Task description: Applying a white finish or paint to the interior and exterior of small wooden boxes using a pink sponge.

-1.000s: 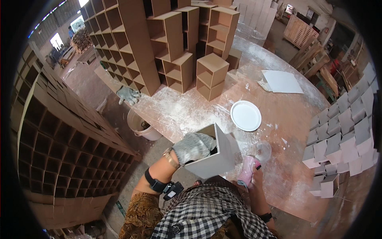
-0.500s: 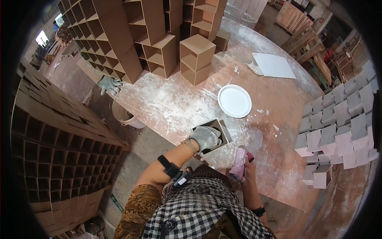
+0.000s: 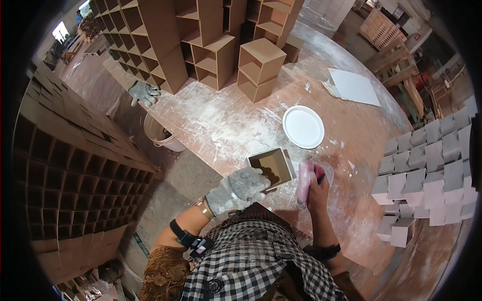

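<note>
An open-topped brown box (image 3: 277,172) with pale edges rests near the table's front edge. My left hand (image 3: 237,190), in a grey-white knit glove, is at its near left corner with bent fingers closed on the rim; the glove hides that corner. Just right of the box, my bare right hand (image 3: 318,194) is wrapped round a soft-looking pink pad (image 3: 304,181) with a dark part by the fingers. A translucent round lid (image 3: 327,173) lies partly behind this hand. Beyond the box is a white round lid or dish (image 3: 303,127).
Brown cubby-like boxes (image 3: 145,45) stand stacked at the far left, with two smaller boxes (image 3: 258,70) beside them. A spare glove (image 3: 144,94) lies by the table edge above a white bucket (image 3: 163,133). Stacked brown boxes (image 3: 80,200) stand left, grey-white boxes (image 3: 427,160) right. A white sheet (image 3: 354,88) lies far right.
My left hand has come out of the box's inside to its near left rim. My right hand has lifted the pink pad up and away from my body. The view has shifted slightly.
</note>
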### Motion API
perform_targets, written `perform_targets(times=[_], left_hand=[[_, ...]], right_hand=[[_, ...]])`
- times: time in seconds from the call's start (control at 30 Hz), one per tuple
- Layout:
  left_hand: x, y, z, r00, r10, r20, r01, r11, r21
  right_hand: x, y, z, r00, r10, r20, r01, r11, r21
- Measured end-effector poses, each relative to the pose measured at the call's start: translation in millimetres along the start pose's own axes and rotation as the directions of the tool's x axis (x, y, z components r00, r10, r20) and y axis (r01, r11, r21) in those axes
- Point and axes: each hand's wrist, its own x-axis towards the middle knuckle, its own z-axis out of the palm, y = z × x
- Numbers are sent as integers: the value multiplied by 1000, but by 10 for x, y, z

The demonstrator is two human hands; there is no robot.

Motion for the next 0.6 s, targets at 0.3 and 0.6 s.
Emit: perform_targets(times=[0.3, 0.6], left_hand=[[-92, -130, 489, 1000, 4, -1, -4, 987, 158], [-75, -114, 462, 999, -19, 51, 10, 983, 181]], right_hand=[[861, 42, 717, 844, -353, 404, 536, 543, -646], [219, -199, 371, 875, -104, 473, 465, 457, -758]])
